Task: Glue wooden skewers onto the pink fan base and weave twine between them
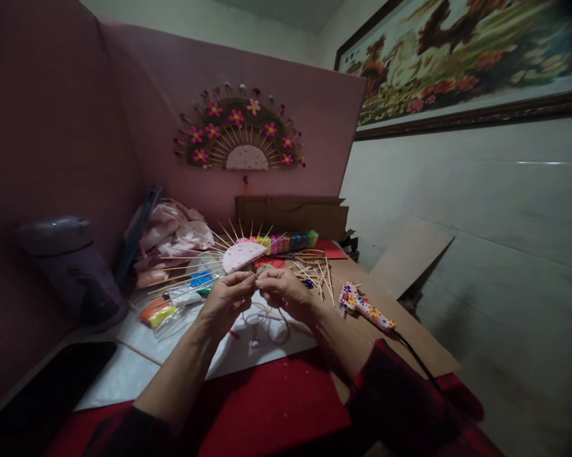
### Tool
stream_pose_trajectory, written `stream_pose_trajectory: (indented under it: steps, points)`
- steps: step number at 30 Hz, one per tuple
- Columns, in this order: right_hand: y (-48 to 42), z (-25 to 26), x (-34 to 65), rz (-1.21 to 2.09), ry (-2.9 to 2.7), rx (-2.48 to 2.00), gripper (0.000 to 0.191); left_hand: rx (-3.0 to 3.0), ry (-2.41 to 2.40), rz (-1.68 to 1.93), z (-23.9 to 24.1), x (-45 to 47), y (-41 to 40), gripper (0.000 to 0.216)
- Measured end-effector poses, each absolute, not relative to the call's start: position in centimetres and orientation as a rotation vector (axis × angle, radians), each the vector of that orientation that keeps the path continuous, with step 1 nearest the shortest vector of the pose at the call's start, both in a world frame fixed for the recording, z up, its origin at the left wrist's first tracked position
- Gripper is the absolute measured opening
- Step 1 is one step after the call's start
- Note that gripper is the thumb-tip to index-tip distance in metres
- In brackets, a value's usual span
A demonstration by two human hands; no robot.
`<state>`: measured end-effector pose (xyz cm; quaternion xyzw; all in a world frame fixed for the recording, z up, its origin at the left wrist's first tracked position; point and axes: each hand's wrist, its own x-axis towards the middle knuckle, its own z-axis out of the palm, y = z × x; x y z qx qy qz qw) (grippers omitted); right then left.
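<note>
Fingertips together, my left hand and my right hand pinch a thin beige cord, whose loops hang below them over the white sheet. The exact grip is hidden by the fingers. Just above and behind the fingertips is a half-round fan base covered in white cloth with pink dots. Thin wooden sticks spread out from it like rays, to the left and upward. Whether the fingers also touch the fan base, I cannot tell.
A flower-patterned glue gun with a black cable lies right, near loose sticks. Bagged coloured clay, a purple bottle and a black phone are left. A finished flowered fan hangs on the pink board behind.
</note>
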<state>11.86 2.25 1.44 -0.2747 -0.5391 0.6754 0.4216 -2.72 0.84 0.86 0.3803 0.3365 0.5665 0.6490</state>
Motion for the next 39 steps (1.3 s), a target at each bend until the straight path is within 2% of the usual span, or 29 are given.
stream_pose_trajectory:
  steps: [3, 15, 39]
  points:
    - [2.4, 1.3, 11.9, 1.753, -1.38, -0.737, 0.021, 0.921, 0.754, 1.24, 0.7, -3.0, 0.9, 0.033]
    - [1.7, 1.4, 11.2, 1.629, -1.363, -0.748, 0.023, 1.123, 0.813, 1.376, 0.0, -2.8, 1.4, 0.038]
    - [2.6, 0.2, 10.6, 1.628, -1.349, -0.718, 0.023, 0.835, 0.831, 1.566, 0.7, -2.6, 0.9, 0.038]
